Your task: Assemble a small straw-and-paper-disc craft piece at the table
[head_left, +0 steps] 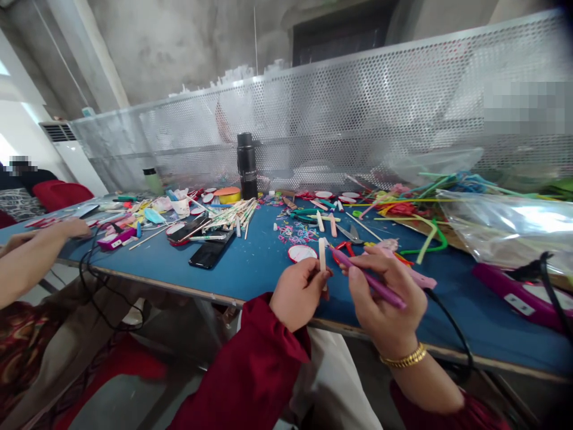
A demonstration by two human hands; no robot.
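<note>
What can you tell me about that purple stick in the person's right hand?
The purple stick is slim, round and smooth, like plastic or a pen-like tool, in one plain purple-pink colour. The right hand grips it between thumb and fingers, above the near edge of the blue table. It lies tilted, its far tip pointing up and left toward the pale stick held upright in the left hand. Whether the tip touches that stick cannot be told. Its lower end is hidden by the fingers.

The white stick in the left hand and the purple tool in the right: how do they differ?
The white stick is short, pale and upright in the left hand. The purple tool is longer, slanted, and trails a black cord from the right hand. Both are slim, hand-held and meet at their tips.
</note>
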